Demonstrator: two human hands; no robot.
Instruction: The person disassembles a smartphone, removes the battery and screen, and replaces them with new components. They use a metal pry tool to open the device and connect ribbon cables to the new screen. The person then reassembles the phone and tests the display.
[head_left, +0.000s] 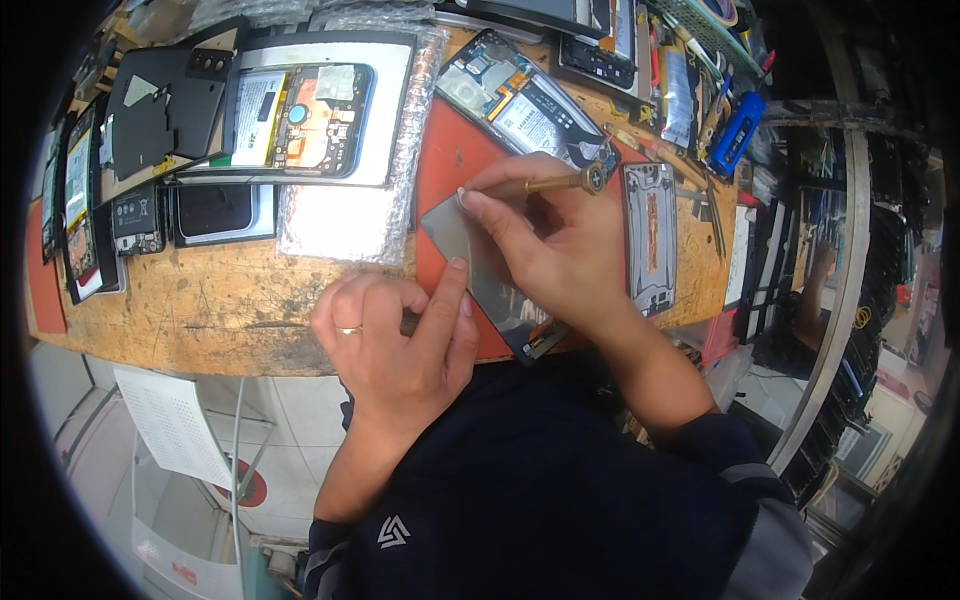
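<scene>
A dark, glossy phone screen panel [487,275] lies at a slant on the red mat, with a flex cable [540,343] at its near end. My left hand [395,335] rests at its left edge. The index finger is stretched out, its tip on the panel, and the other fingers are loosely curled with nothing in them. Over the panel, my right hand [560,240] is closed, with a brass-coloured screwdriver [545,184] lying across its fingers. Its thumb and index finger pinch near the panel's far corner, where a small whitish bit [461,197] shows.
Beyond the panel lies an opened phone [520,100]. A grey metal phone frame [650,240] sits to the right. Opened phones [300,120] and bubble wrap [345,220] crowd the left. Tweezers [705,205] and a blue tool [738,133] lie at the far right.
</scene>
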